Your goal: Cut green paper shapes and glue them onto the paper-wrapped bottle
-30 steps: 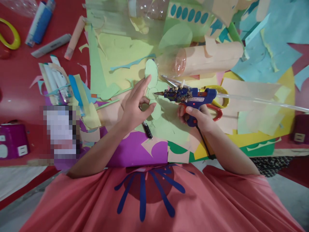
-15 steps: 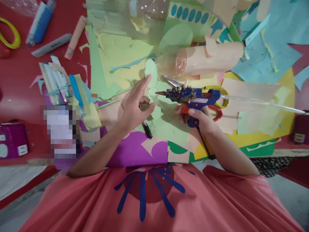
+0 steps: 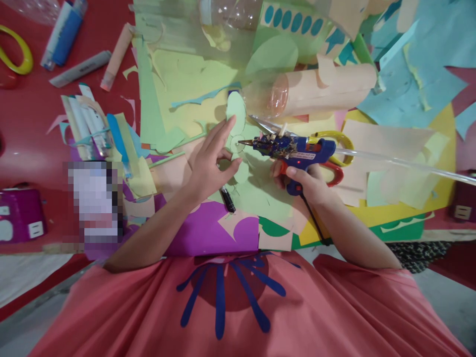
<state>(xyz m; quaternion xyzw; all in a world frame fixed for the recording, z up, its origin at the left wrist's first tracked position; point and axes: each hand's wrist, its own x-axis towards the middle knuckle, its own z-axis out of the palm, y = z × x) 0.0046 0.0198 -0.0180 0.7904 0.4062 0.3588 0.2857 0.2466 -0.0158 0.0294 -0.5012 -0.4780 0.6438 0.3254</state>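
Note:
My right hand (image 3: 303,178) is wrapped round the handle of a blue glue gun (image 3: 297,156), fingers at its orange trigger. A long clear glue stick (image 3: 401,161) sticks out of its back, and bits of dried debris cling round its front. The metal tip touches or hovers just over the small round middle of a pale green paper cutout (image 3: 236,111) with rounded lobes. My left hand (image 3: 211,158) holds this cutout from the left, longer fingers by the upper lobe and thumb by the lower one. Partly under that hand lies a black pen (image 3: 228,199).
Behind the glue gun lie scissors (image 3: 336,173) with yellow and red handles. A clear bottle wrapped in peach paper (image 3: 330,89) lies beyond. Coloured paper scraps cover the table. Markers (image 3: 87,116) and a pixelated object (image 3: 94,201) are at left; the gun's black cord (image 3: 314,220) hangs frontward.
The glue gun has shifted slightly left and tilted a little, its tip now closer over the cutout's middle. The cutout and left fingers have moved very slightly right.

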